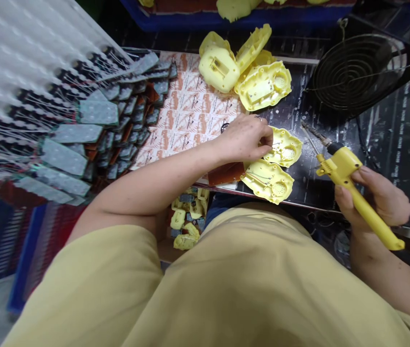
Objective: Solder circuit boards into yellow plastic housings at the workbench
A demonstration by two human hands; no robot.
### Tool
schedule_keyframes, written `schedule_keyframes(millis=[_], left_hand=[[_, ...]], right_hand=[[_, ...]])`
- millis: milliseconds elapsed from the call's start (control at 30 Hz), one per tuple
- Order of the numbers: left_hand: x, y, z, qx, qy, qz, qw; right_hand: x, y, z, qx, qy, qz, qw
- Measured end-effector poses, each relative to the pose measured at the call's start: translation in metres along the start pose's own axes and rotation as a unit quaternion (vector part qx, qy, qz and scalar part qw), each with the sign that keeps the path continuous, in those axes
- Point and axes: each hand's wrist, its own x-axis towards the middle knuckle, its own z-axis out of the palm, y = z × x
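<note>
My right hand (389, 200) is wrapped around the handle of a yellow soldering gun (344, 166), its metal tip (311, 130) pointing up and left. My left hand (246, 138) rests over the left part of a yellow plastic shell half (287, 147), fingers curled together; whatever they pinch is hidden. Just below, touching or nearly touching that shell, lies a second yellow shell half (272, 182) with thin wires inside and a round perforated area. Beyond my left hand sits another open shell half (265, 86), beside a shell turned outer side up (219, 70).
A large pile of grey circuit boards (98, 113) with wires covers the left side. A black fan (349, 72) with a round grille stands at the back right. A blue tray (292, 21) with yellow parts is at the back. Below the table edge, a box holds yellow parts (186, 236).
</note>
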Motion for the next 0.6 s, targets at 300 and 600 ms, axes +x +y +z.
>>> schedule_keyframes(millis=[300, 600], left_hand=[[-0.057, -0.021, -0.011, -0.022, 0.051, -0.001, 0.998], [-0.113, -0.014, 0.034, 0.036, 0.033, 0.039, 0.998]], right_hand=[[-0.012, 0.007, 0.003, -0.014, 0.006, 0.017, 1.0], [-0.009, 0.005, 0.01, 0.026, 0.06, 0.035, 0.997]])
